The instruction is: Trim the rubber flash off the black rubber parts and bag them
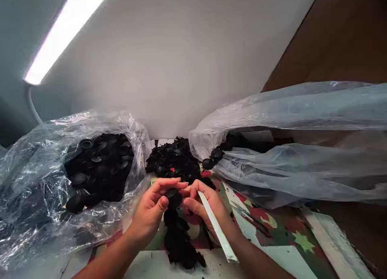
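My left hand [151,204] is closed round a small round black rubber-like part [174,197], its thumb and fingers at the rim. Beside it, my right hand [210,200] grips a long white flat-sided stick [218,232], which points down and back over my wrist. The fingertips of my right hand come close to the black part; whether they touch it I cannot tell. Below both hands lies a heap of similar black pieces [179,242]. Another heap of black pieces and scraps [172,158] is just beyond them.
At left, a clear plastic bag [36,166] gapes open, full of black round parts [99,166]. A second plastic bag [290,166] stretches across the right, with black parts at its mouth. Tweezers-like tools [255,222] lie on the patterned cloth [284,230]. A lamp [66,33] shines upper left.
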{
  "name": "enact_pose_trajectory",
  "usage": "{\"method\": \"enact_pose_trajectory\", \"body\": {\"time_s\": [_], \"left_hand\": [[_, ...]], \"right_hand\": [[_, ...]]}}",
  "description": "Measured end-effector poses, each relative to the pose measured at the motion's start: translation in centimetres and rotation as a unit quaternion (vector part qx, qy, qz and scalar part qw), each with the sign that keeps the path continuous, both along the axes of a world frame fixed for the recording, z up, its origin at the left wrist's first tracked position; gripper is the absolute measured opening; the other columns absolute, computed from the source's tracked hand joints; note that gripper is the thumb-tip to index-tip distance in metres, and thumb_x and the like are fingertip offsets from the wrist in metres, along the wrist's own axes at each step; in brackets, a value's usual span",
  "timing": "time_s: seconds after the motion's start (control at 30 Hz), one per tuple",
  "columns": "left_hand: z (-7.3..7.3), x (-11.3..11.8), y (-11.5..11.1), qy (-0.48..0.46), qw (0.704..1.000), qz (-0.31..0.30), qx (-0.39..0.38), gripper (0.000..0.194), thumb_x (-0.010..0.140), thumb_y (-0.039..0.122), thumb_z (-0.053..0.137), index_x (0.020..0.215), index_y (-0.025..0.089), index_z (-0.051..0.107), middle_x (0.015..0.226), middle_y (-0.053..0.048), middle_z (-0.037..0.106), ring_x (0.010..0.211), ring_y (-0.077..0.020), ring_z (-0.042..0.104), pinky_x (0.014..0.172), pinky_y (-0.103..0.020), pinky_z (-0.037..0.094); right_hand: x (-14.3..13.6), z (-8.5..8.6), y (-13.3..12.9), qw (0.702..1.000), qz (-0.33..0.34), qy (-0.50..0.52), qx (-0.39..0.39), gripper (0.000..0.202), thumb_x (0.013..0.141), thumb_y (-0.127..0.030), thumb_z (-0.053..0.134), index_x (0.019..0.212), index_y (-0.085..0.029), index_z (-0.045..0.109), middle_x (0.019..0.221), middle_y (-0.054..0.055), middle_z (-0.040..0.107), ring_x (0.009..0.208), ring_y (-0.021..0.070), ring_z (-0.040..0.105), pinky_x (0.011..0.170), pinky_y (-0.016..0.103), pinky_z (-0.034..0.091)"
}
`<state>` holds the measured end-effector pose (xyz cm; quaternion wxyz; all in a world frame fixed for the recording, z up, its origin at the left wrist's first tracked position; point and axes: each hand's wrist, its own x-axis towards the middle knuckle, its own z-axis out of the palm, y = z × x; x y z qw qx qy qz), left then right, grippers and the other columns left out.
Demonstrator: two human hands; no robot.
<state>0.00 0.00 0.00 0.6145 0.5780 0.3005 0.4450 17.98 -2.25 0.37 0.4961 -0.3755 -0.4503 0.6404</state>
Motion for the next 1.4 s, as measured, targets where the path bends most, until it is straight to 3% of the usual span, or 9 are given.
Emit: {"method": "enact_pose_trajectory", "body": {"time_s": [0.1,0.2,0.27,0.37,0.57,0.77,0.97,1.13,1.4], "left_hand": [[0.9,0.2,-0.3,0.064,0.992,0.091,0.065,0.041,0.084,0.06,0.069,0.101,0.023,0.077,0.133,-0.014,0.066,0.129,-0.0344,0.054,0.108,-0.045,0.041],[1.4,0.5,-0.5,0.114,0.974,0.178,0.081,0.028,0.084,0.05,0.072,0.093,0.023,0.078,0.114,-0.01,0.069,0.099,-0.0258,0.065,0.085,-0.035,0.052],[1.5,0.8,-0.7,0.121,0.973,0.187,0.058,0.027,0.083,0.048,0.073,0.091,0.022,0.078,0.097,-0.007,0.067,0.079,-0.02,0.063,0.067,-0.029,0.052],[1.4,1.1,-0.7,0.082,0.983,0.162,-0.004,0.03,0.076,0.044,0.08,0.094,0.021,0.074,0.096,-0.006,0.067,0.082,-0.0203,0.063,0.061,-0.025,0.05],[1.3,0.7,-0.3,0.045,0.986,0.152,-0.049,0.029,0.073,0.033,0.085,0.095,0.023,0.071,0.096,-0.003,0.07,0.094,-0.0208,0.065,0.079,-0.027,0.051],[2.0,0.2,-0.3,0.041,0.992,0.079,-0.086,0.056,0.066,0.021,0.089,0.117,0.03,0.069,0.101,-0.003,0.069,0.104,-0.023,0.065,0.085,-0.029,0.052],[2.1,0.1,-0.3,0.074,0.995,0.035,-0.064,0.061,0.067,0.013,0.085,0.123,0.03,0.066,0.098,-0.001,0.07,0.096,-0.0198,0.066,0.086,-0.03,0.052],[1.9,-0.4,0.0,0.075,0.995,-0.009,-0.067,0.06,0.07,0.014,0.082,0.126,0.03,0.068,0.105,-0.004,0.071,0.099,-0.0215,0.066,0.087,-0.033,0.052],[3.2,-0.4,0.3,0.205,0.979,-0.002,0.0,0.021,0.067,0.021,0.083,0.087,0.022,0.081,0.092,-0.004,0.076,0.09,-0.0228,0.064,0.081,-0.03,0.049]], "right_hand": [[-0.3,0.2,-0.3,0.998,-0.052,-0.01,0.016,0.046,0.074,-0.047,0.082,0.071,-0.021,0.044,0.095,0.002,0.063,0.059,0.009,0.048,0.049,0.022,0.039],[-0.6,-0.1,-0.3,0.983,-0.134,-0.069,0.103,0.037,0.076,-0.034,0.08,0.069,-0.022,0.046,0.086,0.0,0.061,0.063,0.0121,0.052,0.054,0.024,0.044],[-0.8,-0.5,-0.2,0.957,-0.183,-0.124,0.186,0.031,0.078,-0.024,0.077,0.069,-0.022,0.048,0.08,-0.001,0.061,0.067,0.0136,0.055,0.06,0.024,0.045],[-1.2,-1.0,-0.1,0.914,-0.208,-0.189,0.292,0.027,0.083,-0.018,0.072,0.069,-0.022,0.049,0.077,-0.002,0.062,0.069,0.0139,0.058,0.062,0.024,0.045],[-0.4,-1.1,-0.1,0.909,-0.122,-0.259,0.304,0.037,0.091,-0.044,0.069,0.07,-0.022,0.047,0.072,-0.002,0.06,0.063,0.0135,0.055,0.058,0.024,0.04],[1.4,-0.5,1.0,0.894,-0.051,-0.362,0.258,0.04,0.098,-0.055,0.054,0.076,-0.022,0.048,0.069,-0.003,0.055,0.059,0.0131,0.048,0.054,0.024,0.033],[1.6,0.0,1.3,0.822,0.024,-0.462,0.332,0.032,0.099,-0.041,0.059,0.075,-0.021,0.049,0.071,-0.003,0.056,0.063,0.0144,0.049,0.058,0.025,0.032],[1.6,-0.3,1.3,0.814,0.043,-0.453,0.361,0.026,0.098,-0.018,0.057,0.073,-0.021,0.05,0.073,-0.002,0.063,0.066,0.0147,0.051,0.061,0.025,0.033],[1.3,-1.1,1.1,0.777,0.011,-0.428,0.462,0.023,0.098,-0.014,0.048,0.076,-0.021,0.05,0.071,-0.001,0.066,0.06,0.014,0.047,0.061,0.027,0.032]]}}
